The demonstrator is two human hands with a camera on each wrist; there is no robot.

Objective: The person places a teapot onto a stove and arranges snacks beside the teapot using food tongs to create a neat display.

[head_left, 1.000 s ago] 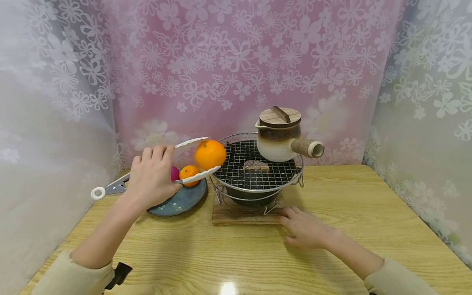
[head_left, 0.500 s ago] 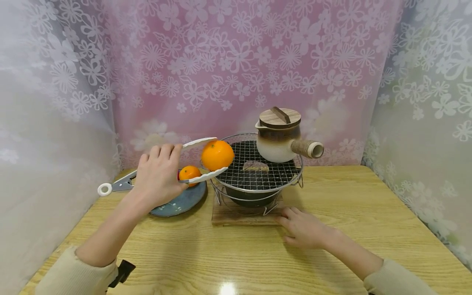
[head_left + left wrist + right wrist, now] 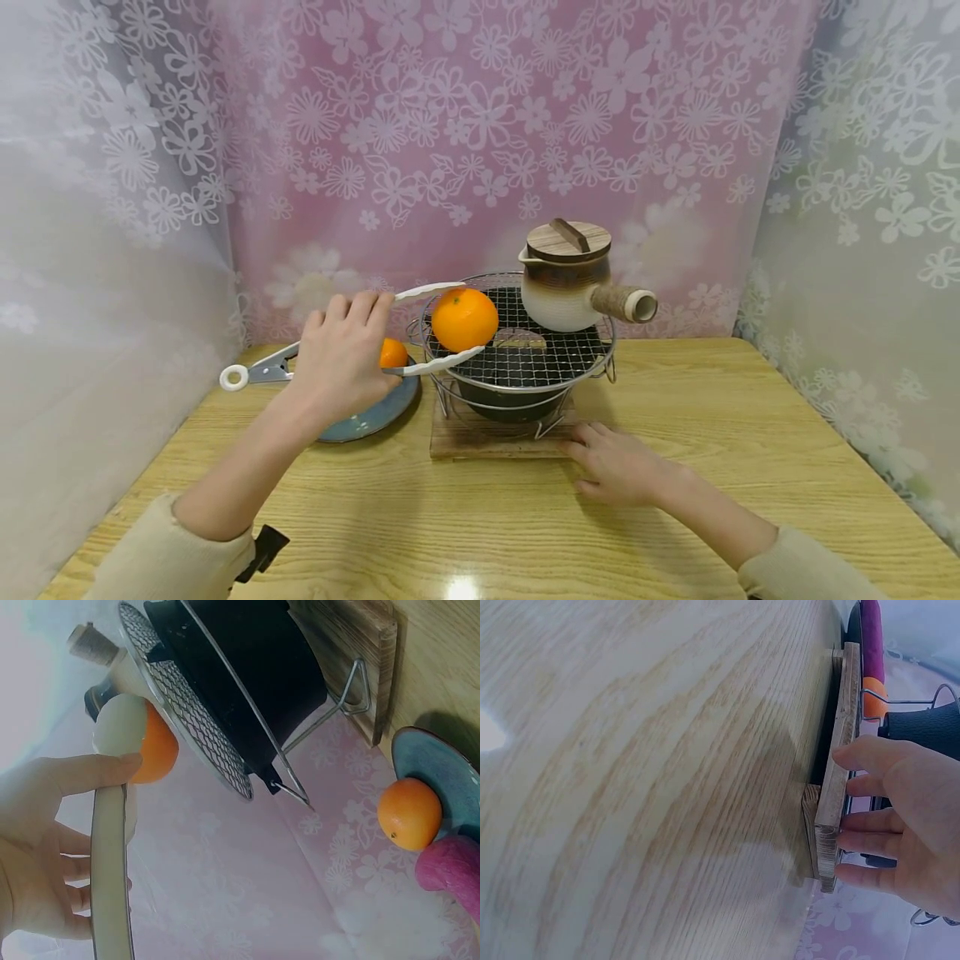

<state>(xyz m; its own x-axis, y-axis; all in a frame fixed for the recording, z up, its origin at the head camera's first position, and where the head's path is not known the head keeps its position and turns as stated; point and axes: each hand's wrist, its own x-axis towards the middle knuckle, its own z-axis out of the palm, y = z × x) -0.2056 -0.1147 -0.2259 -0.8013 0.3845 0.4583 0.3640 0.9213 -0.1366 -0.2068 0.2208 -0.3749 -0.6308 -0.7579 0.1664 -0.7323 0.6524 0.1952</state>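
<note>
- Since the earlier frames our left hand (image 3: 341,362) has carried the tongs (image 3: 352,350) and the orange (image 3: 464,319) rightward; the fruit now hangs at frame centre, over the left part of the grill (image 3: 525,354), off the plate (image 3: 375,408).
- Left hand fingers are curled round the tongs, which pinch the orange between their white tips.
- Right hand (image 3: 618,467) lies flat, fingers straight, pressing the edge of the board (image 3: 480,442) under the grill.
- Done, as we judge it: pickup and most of the carry. Left: lowering the orange onto the mesh and releasing it.
- A smaller orange (image 3: 393,353) and a purple fruit (image 3: 450,874) remain on the plate; the pot (image 3: 570,279) stands at the grill's upper right.
</note>
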